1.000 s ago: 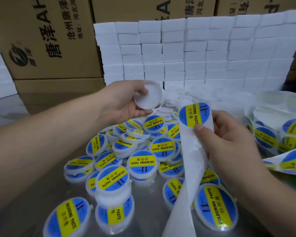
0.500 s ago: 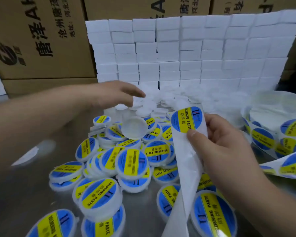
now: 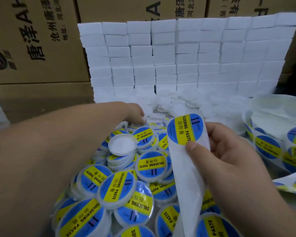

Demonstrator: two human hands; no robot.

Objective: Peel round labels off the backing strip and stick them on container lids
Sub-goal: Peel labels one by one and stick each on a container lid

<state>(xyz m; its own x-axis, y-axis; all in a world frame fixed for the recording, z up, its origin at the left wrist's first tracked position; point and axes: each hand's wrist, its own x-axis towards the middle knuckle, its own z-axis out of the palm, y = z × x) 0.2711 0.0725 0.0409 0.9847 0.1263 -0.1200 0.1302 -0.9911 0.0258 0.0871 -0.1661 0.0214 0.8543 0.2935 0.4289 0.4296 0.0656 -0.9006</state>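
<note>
Round label (image 3: 184, 129) sits atop the backing strip (image 3: 188, 177), which the right hand (image 3: 229, 161) pinches over the bench's (image 3: 46, 110) middle. The left hand (image 3: 135, 113) is among plain lids (image 3: 155, 116) near the far edge, grip unclear. Held one-handed, the label may curl and stick to itself.

A round label (image 3: 184, 129), blue with a yellow band, sticks at the top of the white backing strip (image 3: 186, 177), which stands up on the right. Many labelled lids (image 3: 150, 164) lie piled beside it. One bare white lid (image 3: 122, 146) rests on top of them.
</note>
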